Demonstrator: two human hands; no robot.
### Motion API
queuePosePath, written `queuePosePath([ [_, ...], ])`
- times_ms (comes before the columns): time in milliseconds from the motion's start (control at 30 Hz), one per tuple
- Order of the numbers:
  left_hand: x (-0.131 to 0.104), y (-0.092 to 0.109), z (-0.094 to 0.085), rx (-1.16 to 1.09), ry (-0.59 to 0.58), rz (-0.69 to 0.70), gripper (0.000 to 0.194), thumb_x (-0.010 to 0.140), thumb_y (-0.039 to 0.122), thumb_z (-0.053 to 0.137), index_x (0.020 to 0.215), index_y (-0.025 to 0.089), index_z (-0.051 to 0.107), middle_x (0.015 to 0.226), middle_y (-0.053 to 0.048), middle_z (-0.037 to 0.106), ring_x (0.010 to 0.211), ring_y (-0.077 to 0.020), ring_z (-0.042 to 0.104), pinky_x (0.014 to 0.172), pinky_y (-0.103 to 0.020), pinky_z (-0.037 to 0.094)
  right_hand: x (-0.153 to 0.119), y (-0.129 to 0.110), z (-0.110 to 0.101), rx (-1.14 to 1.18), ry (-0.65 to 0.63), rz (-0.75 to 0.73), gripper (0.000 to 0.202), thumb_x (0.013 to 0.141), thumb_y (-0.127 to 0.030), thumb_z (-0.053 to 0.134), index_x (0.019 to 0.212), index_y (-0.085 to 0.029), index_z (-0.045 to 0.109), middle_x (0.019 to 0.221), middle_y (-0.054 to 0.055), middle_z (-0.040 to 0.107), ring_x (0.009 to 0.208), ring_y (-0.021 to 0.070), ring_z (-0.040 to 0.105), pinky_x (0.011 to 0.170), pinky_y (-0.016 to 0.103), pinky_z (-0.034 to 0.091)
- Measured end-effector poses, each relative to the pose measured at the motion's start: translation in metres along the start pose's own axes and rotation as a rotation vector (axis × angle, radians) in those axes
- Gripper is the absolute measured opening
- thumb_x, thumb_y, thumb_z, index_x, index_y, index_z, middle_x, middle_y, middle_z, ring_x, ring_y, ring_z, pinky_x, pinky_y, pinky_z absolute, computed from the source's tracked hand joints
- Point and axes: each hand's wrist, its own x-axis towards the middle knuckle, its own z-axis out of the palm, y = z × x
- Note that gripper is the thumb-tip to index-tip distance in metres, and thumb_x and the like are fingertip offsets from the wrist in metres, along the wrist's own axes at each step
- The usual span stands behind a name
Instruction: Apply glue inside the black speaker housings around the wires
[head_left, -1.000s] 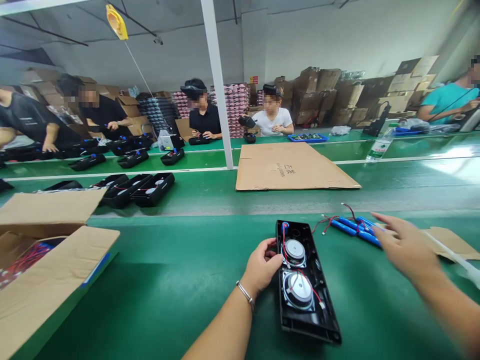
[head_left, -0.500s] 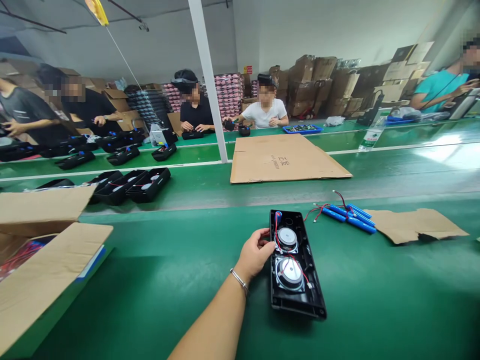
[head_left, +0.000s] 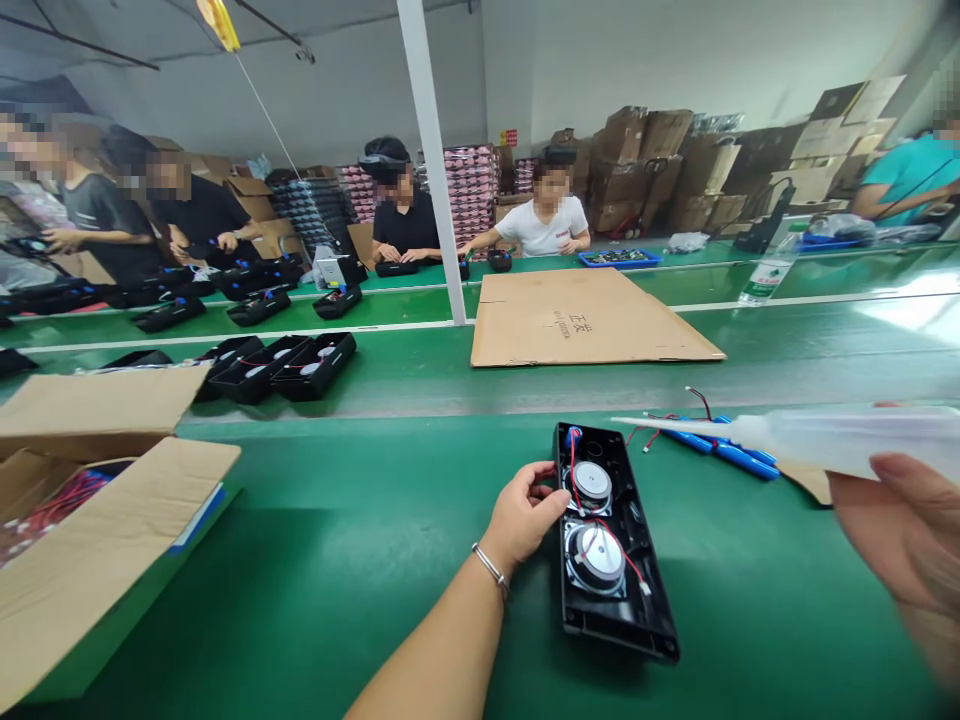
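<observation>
My left hand grips the left wall of a black speaker housing, thumb over the rim. Two round silver speakers sit inside it, with red and black wires and small white plugs. From the right edge comes my right hand, blurred, with its fingers around a translucent white squeeze bottle. The bottle lies sideways in the air, its long thin nozzle pointing left above the housing's upper right corner. Behind it are several blue battery cells with leads, partly hidden by the bottle.
An open cardboard box with wired parts stands at the left. A flat cardboard sheet lies across the bench, a water bottle beyond it to the right. More black housings line the far left. Several co-workers sit or stand opposite.
My right hand has come in from the right with the squeeze bottle. My left hand keeps its hold on the housing. The whole view has shifted slightly.
</observation>
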Motion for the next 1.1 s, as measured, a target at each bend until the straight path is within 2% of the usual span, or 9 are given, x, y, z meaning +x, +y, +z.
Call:
queuePosePath([
  [100, 0.000, -0.001, 0.000, -0.006, 0.011, -0.005, 0.045, 0.073, 0.028, 0.064, 0.114, 0.013, 0.053, 0.112, -0.011, 0.058, 0.086, -0.0153, 0.054, 0.080, -0.031, 0.046, -0.017, -0.005, 0.033, 0.116, -0.081, 0.021, 0.024, 0.063, -0.022, 0.076, 0.083, -0.028, 0.064, 0.107, 0.013, 0.060, 0.111, 0.0361, 0.049, 0.088, 0.060, 0.041],
  [233, 0.000, -0.002, 0.001, 0.001, 0.015, -0.007, 0.043, 0.073, 0.029, 0.064, 0.113, 0.015, 0.054, 0.111, -0.010, 0.059, 0.087, -0.0151, 0.054, 0.080, -0.030, 0.046, -0.029, -0.004, 0.059, 0.133, -0.235, 0.048, 0.033, 0.065, -0.018, 0.073, 0.092, -0.024, 0.055, 0.103, 0.016, 0.060, 0.102, 0.0389, 0.055, 0.085, 0.068, 0.039],
  [367, 0.000, 0.000, 0.002, 0.016, 0.017, -0.001, 0.043, 0.073, 0.028, 0.063, 0.113, 0.015, 0.054, 0.111, -0.009, 0.059, 0.086, -0.0152, 0.054, 0.079, -0.030, 0.046, -0.037, 0.008, 0.077, 0.167, -0.330, 0.038, 0.045, 0.065, -0.016, 0.073, 0.104, -0.025, 0.052, 0.095, 0.008, 0.058, 0.094, 0.0312, 0.058, 0.082, 0.059, 0.046],
  [467, -0.001, 0.003, 0.002, 0.023, 0.019, -0.012, 0.043, 0.074, 0.028, 0.063, 0.113, 0.014, 0.053, 0.112, -0.010, 0.058, 0.087, -0.0156, 0.053, 0.079, -0.030, 0.046, -0.039, 0.014, 0.094, 0.136, -0.401, -0.011, 0.048, 0.068, -0.017, 0.073, 0.110, -0.024, 0.050, 0.095, 0.006, 0.056, 0.094, 0.0258, 0.057, 0.088, 0.052, 0.045],
  [667, -0.002, 0.006, 0.001, 0.004, 0.007, -0.001, 0.047, 0.072, 0.033, 0.066, 0.113, 0.014, 0.054, 0.113, -0.009, 0.059, 0.087, -0.0160, 0.053, 0.079, -0.029, 0.045, -0.036, 0.015, 0.127, 0.051, -0.545, -0.158, 0.042, 0.073, -0.019, 0.071, 0.107, -0.021, 0.047, 0.104, 0.008, 0.059, 0.099, 0.0267, 0.058, 0.089, 0.049, 0.046],
  [833, -0.002, 0.004, 0.001, -0.017, 0.007, 0.000, 0.048, 0.071, 0.035, 0.067, 0.113, 0.013, 0.054, 0.109, -0.009, 0.060, 0.086, -0.0157, 0.054, 0.078, -0.028, 0.045, -0.032, 0.011, 0.147, -0.124, -0.653, -0.200, 0.037, 0.076, -0.027, 0.069, 0.104, -0.023, 0.045, 0.098, 0.006, 0.063, 0.093, 0.0229, 0.060, 0.083, 0.042, 0.050],
  [1100, -0.002, 0.003, 0.001, -0.029, 0.002, 0.015, 0.046, 0.071, 0.033, 0.066, 0.111, 0.014, 0.054, 0.110, -0.009, 0.060, 0.085, -0.0155, 0.054, 0.078, -0.028, 0.045, -0.026, 0.017, 0.159, -0.265, -0.694, -0.210, 0.044, 0.075, -0.038, 0.070, 0.106, -0.021, 0.045, 0.098, 0.008, 0.063, 0.092, 0.0227, 0.060, 0.085, 0.043, 0.048],
])
